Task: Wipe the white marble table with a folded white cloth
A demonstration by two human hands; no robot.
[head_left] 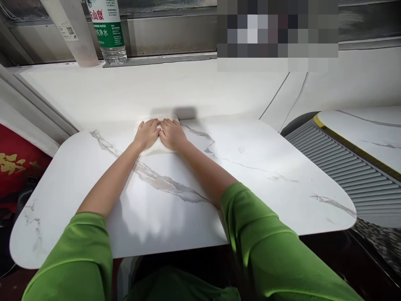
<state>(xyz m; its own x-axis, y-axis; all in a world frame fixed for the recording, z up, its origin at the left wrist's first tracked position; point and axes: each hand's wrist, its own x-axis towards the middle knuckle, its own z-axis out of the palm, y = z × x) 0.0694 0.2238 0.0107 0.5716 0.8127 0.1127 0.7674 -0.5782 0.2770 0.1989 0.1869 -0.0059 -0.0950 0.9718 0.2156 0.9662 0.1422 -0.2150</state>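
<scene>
At the far edge of the white marble-patterned table (pixel 175 179), a white cloth (pixel 159 147) lies bunched under both of my hands. My left hand (pixel 148 133) rests palm down on its left part, fingers stretched forward. Beside it, my right hand (pixel 173 133) presses down on the right part, also with fingers extended. The two hands meet at the thumbs, both arms reaching out straight. Much of the cloth is hidden under the palms, and its white nearly blends into the tabletop.
A white wall panel (pixel 140 90) rises behind the table. On the sill stand a water bottle (pixel 109 37) with a green label and a frosted plastic container (pixel 75 37). To the right are a grey ribbed surface (pixel 338 167) and another marble-patterned top (pixel 369 133). Something red (pixel 19 167) is at left.
</scene>
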